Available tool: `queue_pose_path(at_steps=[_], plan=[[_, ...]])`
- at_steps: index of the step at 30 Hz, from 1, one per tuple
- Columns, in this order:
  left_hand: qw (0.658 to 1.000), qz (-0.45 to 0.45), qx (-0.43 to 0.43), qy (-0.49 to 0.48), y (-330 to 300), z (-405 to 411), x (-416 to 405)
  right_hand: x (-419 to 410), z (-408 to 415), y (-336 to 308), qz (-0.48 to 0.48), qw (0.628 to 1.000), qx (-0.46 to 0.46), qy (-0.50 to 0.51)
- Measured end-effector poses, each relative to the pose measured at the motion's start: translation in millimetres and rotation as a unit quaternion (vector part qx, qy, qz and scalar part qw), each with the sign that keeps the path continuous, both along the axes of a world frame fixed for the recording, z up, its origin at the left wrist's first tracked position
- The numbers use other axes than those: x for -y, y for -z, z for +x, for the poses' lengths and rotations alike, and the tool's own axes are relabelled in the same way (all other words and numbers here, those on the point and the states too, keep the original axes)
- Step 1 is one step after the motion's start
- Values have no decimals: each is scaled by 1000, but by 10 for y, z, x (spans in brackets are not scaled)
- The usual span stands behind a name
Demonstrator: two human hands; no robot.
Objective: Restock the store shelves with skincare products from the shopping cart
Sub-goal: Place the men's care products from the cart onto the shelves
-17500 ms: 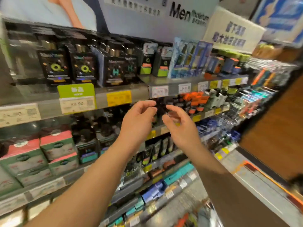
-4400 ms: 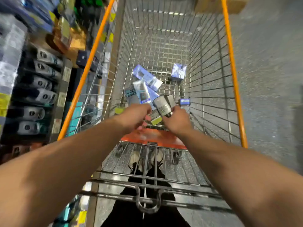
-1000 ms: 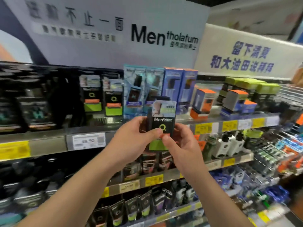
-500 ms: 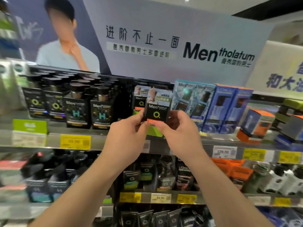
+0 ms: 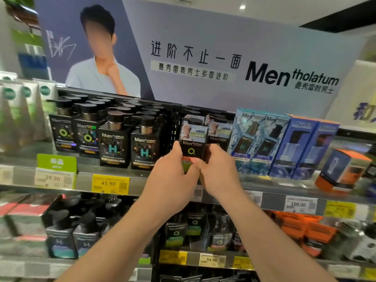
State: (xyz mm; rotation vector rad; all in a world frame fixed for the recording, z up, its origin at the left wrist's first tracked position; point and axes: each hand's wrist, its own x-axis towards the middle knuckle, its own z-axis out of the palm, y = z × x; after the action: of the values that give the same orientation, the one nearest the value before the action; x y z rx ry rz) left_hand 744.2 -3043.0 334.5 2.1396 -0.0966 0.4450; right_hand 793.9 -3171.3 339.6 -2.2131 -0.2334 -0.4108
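Observation:
A black skincare box (image 5: 192, 142) with a green "O" mark and a pale top panel stands upright at the front of the top shelf (image 5: 142, 183). My left hand (image 5: 173, 171) grips its lower left side and my right hand (image 5: 215, 169) grips its lower right side, thumbs on its front. Its base is hidden behind my fingers. A like box (image 5: 218, 132) stands just behind it to the right. The shopping cart is out of view.
Black pump bottles (image 5: 114, 147) fill the shelf left of a black divider (image 5: 175, 123). Blue boxes (image 5: 260, 143) stand to the right, an orange box (image 5: 343, 169) further right. Price tags line the shelf edges. Lower shelves hold more dark bottles and boxes (image 5: 193, 228).
Since one second ago both hands have carried the box up and forward from below the shelf edge onto the top shelf, next to the matching box.

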Motion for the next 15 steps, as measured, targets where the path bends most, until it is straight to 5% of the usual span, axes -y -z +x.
queue_pose_path(at_steps=[15], plan=[[986,146,72,-32,87,-69,-24,95,-70,99,-111,990,79,28]])
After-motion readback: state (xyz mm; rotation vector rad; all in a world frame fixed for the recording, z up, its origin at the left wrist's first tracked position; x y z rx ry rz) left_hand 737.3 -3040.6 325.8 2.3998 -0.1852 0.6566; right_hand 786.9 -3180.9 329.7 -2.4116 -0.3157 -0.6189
